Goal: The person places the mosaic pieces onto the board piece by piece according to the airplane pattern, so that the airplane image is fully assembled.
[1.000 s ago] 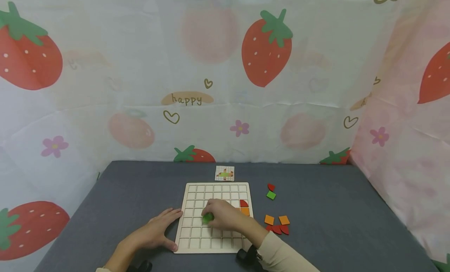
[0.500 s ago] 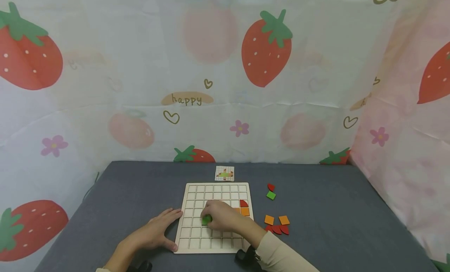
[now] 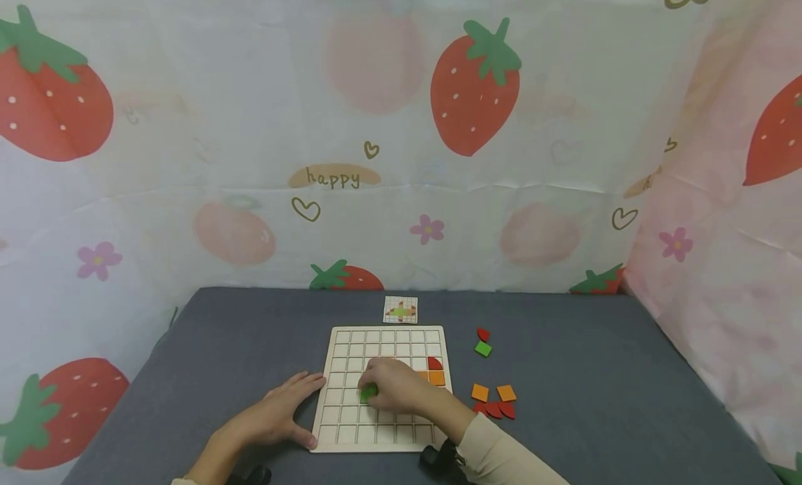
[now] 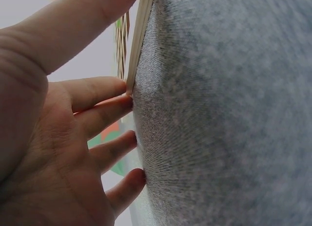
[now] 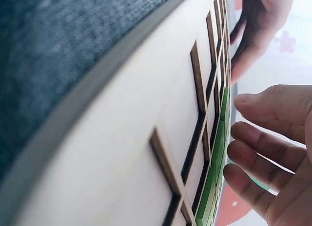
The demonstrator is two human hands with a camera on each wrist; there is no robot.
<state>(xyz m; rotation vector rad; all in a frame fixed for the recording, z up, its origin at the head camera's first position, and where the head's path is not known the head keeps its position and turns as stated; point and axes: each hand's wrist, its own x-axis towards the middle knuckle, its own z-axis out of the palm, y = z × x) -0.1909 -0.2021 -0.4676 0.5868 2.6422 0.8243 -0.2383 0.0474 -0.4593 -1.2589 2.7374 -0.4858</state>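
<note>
A pale wooden grid board (image 3: 341, 433) lies on the table. My left hand (image 3: 278, 408) is spread beside its left side; thumb and fingertips meet the board's edge, as the left wrist view also shows. Over the board's middle is my right hand (image 3: 395, 386), fingertips right at a green square tile (image 3: 367, 394) in a grid cell. In the right wrist view the fingers of that hand (image 5: 273, 158) are slightly bent, not closed round anything, close over a row of green tiles (image 5: 210, 192). From the head view, the hand hides most of this row.
Right on the board sit a red quarter-round tile (image 3: 435, 363) and an orange square tile (image 3: 436, 378). Beyond the board lies a pattern card (image 3: 400, 309). Loose tiles on the right include a green square (image 3: 483, 348), orange squares (image 3: 506, 392) and red quarter-rounds (image 3: 493, 409).
My right hand has shifted slightly left and down over the green tile, which now lies flatter in its cell. An orange tile edge shows beside the hand. My left hand has stayed put.
</note>
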